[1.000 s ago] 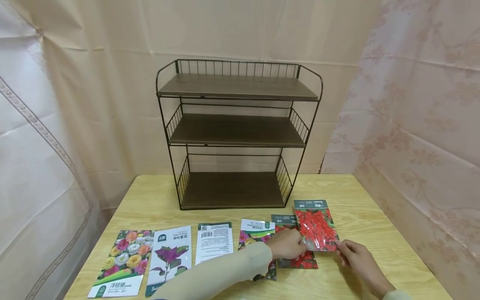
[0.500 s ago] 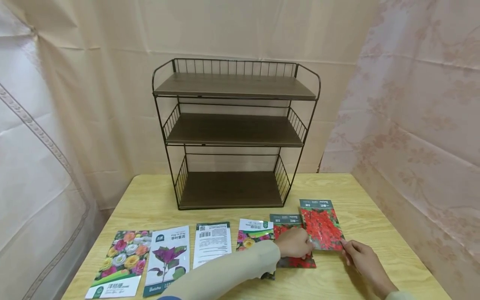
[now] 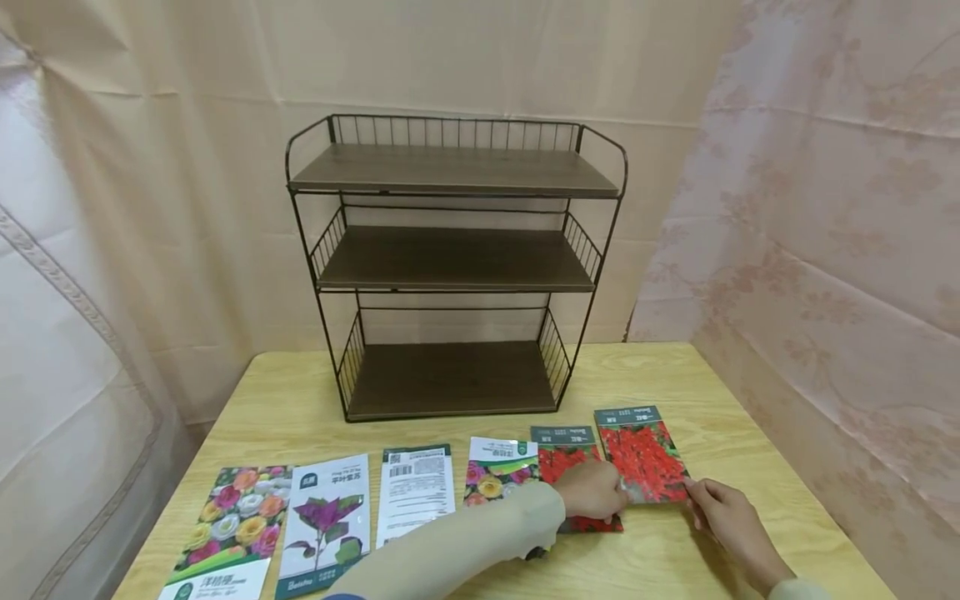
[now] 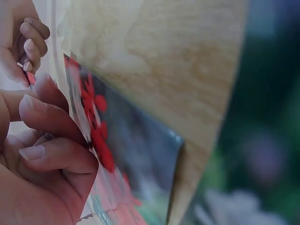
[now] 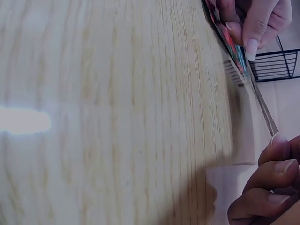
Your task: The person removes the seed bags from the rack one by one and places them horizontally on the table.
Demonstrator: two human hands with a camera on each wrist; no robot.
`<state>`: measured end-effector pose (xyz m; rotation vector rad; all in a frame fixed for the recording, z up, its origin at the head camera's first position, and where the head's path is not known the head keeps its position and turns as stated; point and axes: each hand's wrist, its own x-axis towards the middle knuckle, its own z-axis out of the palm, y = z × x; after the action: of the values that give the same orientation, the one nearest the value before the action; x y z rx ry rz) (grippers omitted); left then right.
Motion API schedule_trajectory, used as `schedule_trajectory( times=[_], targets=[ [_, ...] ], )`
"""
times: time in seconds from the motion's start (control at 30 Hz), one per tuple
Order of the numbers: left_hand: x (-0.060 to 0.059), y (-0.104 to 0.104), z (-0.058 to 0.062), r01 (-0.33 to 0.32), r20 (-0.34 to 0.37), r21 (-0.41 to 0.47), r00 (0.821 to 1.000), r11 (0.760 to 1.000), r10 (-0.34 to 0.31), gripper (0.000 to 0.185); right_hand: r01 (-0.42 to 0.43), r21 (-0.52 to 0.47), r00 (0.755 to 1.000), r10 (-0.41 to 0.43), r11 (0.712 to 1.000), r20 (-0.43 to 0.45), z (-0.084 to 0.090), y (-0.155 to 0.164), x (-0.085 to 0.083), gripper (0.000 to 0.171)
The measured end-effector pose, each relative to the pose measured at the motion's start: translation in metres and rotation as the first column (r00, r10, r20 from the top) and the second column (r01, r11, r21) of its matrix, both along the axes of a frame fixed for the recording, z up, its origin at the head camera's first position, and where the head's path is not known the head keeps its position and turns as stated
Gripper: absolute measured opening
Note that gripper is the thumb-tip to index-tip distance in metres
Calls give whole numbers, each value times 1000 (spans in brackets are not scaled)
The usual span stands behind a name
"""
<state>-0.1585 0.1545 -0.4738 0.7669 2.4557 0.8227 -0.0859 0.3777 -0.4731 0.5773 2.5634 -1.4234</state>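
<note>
Both hands hold a flower seed packet (image 3: 637, 450) with red blooms at the right end of a row. My left hand (image 3: 592, 490) pinches its near left corner, the forearm crossing over other packets. With thumb and fingers, my right hand (image 3: 726, 521) grips the near right corner. In the right wrist view the packet (image 5: 262, 105) is seen edge-on, stretched between the fingers of both hands, its near edge raised off the table. Beneath the left hand lies a second red-flower packet (image 3: 562, 458), partly hidden by that hand.
Further left on the wooden table (image 3: 652, 379) lie a rose-print packet (image 3: 491, 483), a white packet showing its back (image 3: 415, 492), a purple-flower packet (image 3: 324, 517) and another rose-print packet (image 3: 232, 525). A three-tier brown shelf (image 3: 450, 258) stands behind them.
The held red-flower packet has shifted right, away from the second red one, and its far end has lowered. Both hands keep their grip. The head view has turned slightly right.
</note>
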Motion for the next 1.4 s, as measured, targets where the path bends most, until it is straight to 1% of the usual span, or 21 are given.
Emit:
schedule_trajectory(
  times=[0.13, 0.23, 0.33, 0.47, 0.63, 0.73, 0.8, 0.93, 0.97, 1.07, 1.2, 1.3, 1.4],
  targets=[
    [0, 0, 0, 18, 41, 9, 999, 1000, -18, 56, 2, -9, 1000, -2, 1000, 10, -1, 1, 1, 47],
    [0, -1, 2, 41, 50, 14, 998, 999, -42, 58, 3, -16, 1000, -2, 1000, 24, 0, 1, 1, 46],
    [0, 0, 3, 58, 29, 3, 998, 998, -58, 60, 3, -6, 999, -2, 1000, 34, -1, 2, 0, 45],
    [1, 1, 2, 58, -2, -29, 998, 998, -58, 56, -10, 30, 999, 9, 1000, 44, -3, 4, 1, 44],
    [3, 2, 1, 58, 7, -41, 998, 997, -58, 52, -38, 69, 997, 33, 997, 62, -5, 7, 0, 46],
    [3, 1, 0, 59, 23, -21, 998, 998, -58, 50, -59, 101, 997, 53, 993, 65, -6, 8, 0, 49],
    [2, -1, -1, 56, 50, 9, 997, 998, -56, 49, -72, 123, 996, 64, 990, 69, -7, 9, 0, 51],
    [-1, -6, 0, 46, 100, 102, 993, 994, -57, 48, -89, 156, 994, 78, 984, 78, -7, 10, 2, 54],
    [-2, -8, 0, 45, 102, 121, 993, 992, -58, 48, -93, 163, 994, 81, 982, 78, -7, 10, 2, 55],
    [-5, -13, 5, 52, 73, 160, 995, 986, -64, 46, -98, 179, 993, 85, 979, 78, -7, 12, 1, 54],
    [-8, -19, 9, 61, 11, 168, 998, 984, -64, 43, -99, 203, 993, 84, 974, 85, -6, 14, 0, 52],
    [-11, -25, 8, 82, -2, 179, 997, 980, -83, 43, -112, 235, 991, 93, 966, 92, -6, 15, 1, 53],
    [-15, -33, 6, 118, 8, 204, 992, 972, -122, 40, -126, 239, 990, 106, 963, 97, -5, 14, 0, 50]
  ],
)
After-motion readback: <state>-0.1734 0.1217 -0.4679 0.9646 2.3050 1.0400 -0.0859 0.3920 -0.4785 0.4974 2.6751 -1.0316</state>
